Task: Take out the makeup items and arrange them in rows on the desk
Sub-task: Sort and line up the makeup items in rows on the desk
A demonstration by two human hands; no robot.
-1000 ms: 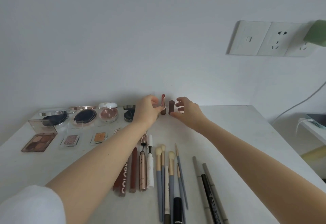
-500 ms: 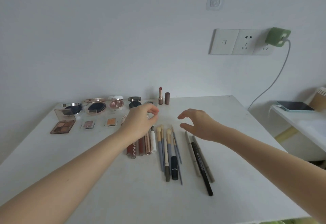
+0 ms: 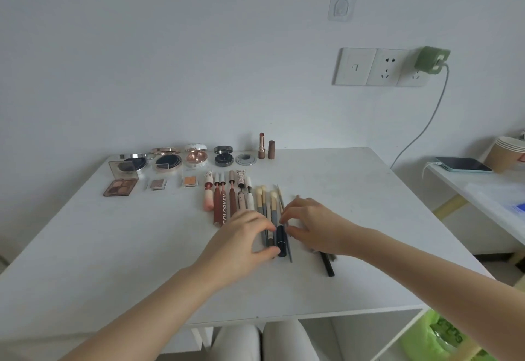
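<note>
Makeup lies in rows on the white desk (image 3: 127,261). Open compacts (image 3: 167,162) line the back, ending in an uncapped lipstick (image 3: 261,146) and its cap (image 3: 271,149). An eyeshadow palette (image 3: 120,186) and small pans sit in front of the compacts. Lip glosses (image 3: 220,207) and brushes (image 3: 265,198) lie mid-desk. My left hand (image 3: 241,242) curls round the brush handles beside a black tube (image 3: 281,242). My right hand (image 3: 311,225) touches the tube's top from the right, fingers apart. It covers most of the dark pencils (image 3: 327,265).
A side table at the right holds a phone (image 3: 463,164) on a cable and paper cups (image 3: 508,152). A green charger (image 3: 431,59) hangs from the wall socket. A green bag (image 3: 443,338) sits below the desk's front right corner.
Both hands left the lipstick and cap standing at the back and came down toward me. They now rest on the brushes; half a second ago they hovered open above them.
</note>
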